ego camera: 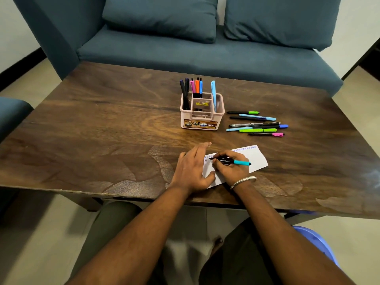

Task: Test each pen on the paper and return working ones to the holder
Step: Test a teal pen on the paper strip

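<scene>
Right hand: the right hand (231,168), a silver metal bangle (243,181) on its wrist, works near the counter's near edge, its fingers (218,161) pinching a black pen with a teal cap end (231,161); the pen lies almost flat, its tip on the left end of the paper.
Left hand: the left hand (192,171) lies flat just beside the right, fingers straight and spread, pressing down the left end of the sheet.
Paper: a small white strip of paper with a row of blue circular marks along its far edge (257,158) rests on the dark wooden counter (102,130), close to the near edge and right of centre.
Loose pens: a cluster of pens with green, light blue, dark blue and pink caps (257,124) lies farther back toward the right side, all roughly parallel to the near edge.
Holder: a pink plastic pen holder with a printed label (202,114) stands just left of the cluster, near the far edge, with dark, pink, orange, blue and light blue pens upright in it.
Backdrop: a teal fabric sofa with two cushions (185,52) sits beyond the far edge.
</scene>
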